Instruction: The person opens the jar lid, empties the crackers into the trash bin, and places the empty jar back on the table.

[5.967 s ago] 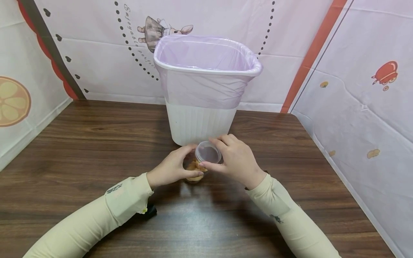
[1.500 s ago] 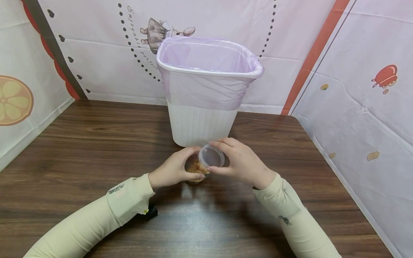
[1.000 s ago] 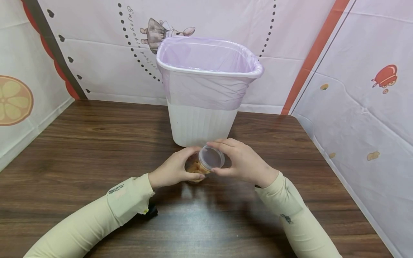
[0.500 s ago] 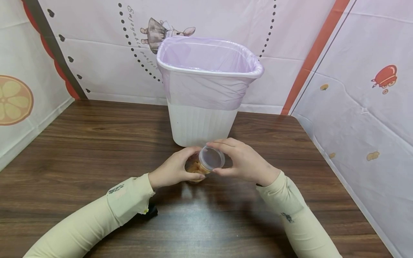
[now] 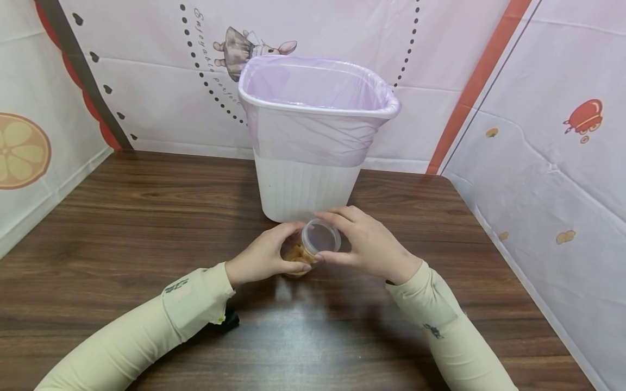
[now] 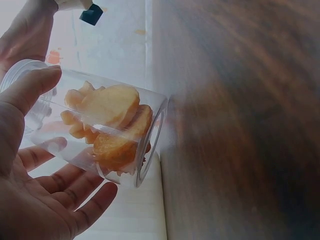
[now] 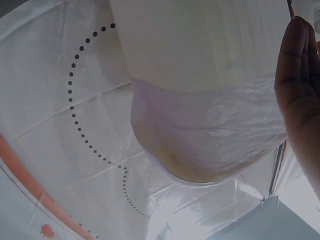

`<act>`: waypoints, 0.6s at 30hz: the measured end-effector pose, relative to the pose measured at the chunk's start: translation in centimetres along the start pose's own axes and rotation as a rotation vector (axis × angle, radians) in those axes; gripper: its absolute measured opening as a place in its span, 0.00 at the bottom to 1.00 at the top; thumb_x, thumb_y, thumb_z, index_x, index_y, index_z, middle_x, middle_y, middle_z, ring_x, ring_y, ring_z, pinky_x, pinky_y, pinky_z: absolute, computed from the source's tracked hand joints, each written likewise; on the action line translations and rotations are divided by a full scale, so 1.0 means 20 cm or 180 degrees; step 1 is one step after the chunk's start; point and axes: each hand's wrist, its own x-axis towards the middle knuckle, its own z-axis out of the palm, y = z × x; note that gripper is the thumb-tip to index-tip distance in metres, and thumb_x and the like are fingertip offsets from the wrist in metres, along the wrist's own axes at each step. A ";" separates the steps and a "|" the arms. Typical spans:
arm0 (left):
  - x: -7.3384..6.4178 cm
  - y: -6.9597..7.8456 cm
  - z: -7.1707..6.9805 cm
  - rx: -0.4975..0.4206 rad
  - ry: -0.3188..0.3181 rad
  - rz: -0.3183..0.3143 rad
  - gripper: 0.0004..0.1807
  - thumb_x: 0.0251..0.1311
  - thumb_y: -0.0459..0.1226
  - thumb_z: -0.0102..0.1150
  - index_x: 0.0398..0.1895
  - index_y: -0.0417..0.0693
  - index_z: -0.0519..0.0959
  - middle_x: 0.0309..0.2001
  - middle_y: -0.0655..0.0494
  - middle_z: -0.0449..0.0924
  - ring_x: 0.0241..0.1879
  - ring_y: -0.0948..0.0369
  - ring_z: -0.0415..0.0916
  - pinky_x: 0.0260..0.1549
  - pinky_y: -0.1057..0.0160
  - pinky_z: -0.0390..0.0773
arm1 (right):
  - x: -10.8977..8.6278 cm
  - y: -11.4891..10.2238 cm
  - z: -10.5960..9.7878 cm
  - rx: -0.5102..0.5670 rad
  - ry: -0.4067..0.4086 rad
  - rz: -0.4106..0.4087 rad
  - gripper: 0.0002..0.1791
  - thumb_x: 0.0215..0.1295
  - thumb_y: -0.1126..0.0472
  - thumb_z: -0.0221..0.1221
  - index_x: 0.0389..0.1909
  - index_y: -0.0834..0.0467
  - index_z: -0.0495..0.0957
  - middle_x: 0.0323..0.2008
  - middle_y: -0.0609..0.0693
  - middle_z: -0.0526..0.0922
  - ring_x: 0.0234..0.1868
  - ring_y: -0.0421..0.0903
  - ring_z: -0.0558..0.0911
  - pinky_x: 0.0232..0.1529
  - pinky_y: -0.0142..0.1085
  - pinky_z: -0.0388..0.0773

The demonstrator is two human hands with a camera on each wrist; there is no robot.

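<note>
A clear plastic jar (image 6: 75, 145) with pale yellow and orange-brown food pieces (image 6: 112, 117) in its lower part stands at the dark wooden tabletop, in front of a bin. My left hand (image 5: 266, 252) grips the jar from the left, thumb on the near side and fingers round the far side. Over its mouth is a clear round lid (image 5: 321, 237). My right hand (image 5: 364, 239) holds the lid by its rim, between thumb and fingers. In the right wrist view only the edge of a hand (image 7: 298, 85) shows, and the lid is out of sight.
Right behind the hands stands a white bin (image 5: 303, 187) with a lilac liner (image 5: 313, 133) folded over its rim. Printed sheets (image 5: 161, 98) hang round the table (image 5: 161, 212). A small black object (image 5: 227, 321) shows beneath the left cuff.
The right hand's thumb and fingers shift slightly back and forth along the lid's rim. The left hand keeps its grip and the jar stays in nearly the same place.
</note>
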 end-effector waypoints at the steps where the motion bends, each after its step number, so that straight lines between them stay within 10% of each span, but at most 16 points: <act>1: 0.00 0.00 0.00 0.0004 -0.0001 -0.0009 0.35 0.47 0.42 0.74 0.60 0.47 0.71 0.53 0.56 0.77 0.52 0.61 0.75 0.54 0.55 0.76 | 0.00 0.00 0.00 -0.0043 0.0028 0.0020 0.36 0.52 0.42 0.68 0.60 0.57 0.75 0.50 0.50 0.79 0.51 0.45 0.78 0.51 0.39 0.77; 18: 0.00 -0.01 0.00 -0.0001 -0.0013 0.0039 0.34 0.48 0.42 0.74 0.59 0.48 0.71 0.53 0.58 0.77 0.52 0.63 0.74 0.54 0.57 0.77 | 0.00 -0.06 0.07 -0.0576 0.0543 0.0254 0.31 0.47 0.38 0.69 0.43 0.57 0.79 0.33 0.49 0.79 0.33 0.45 0.78 0.31 0.36 0.79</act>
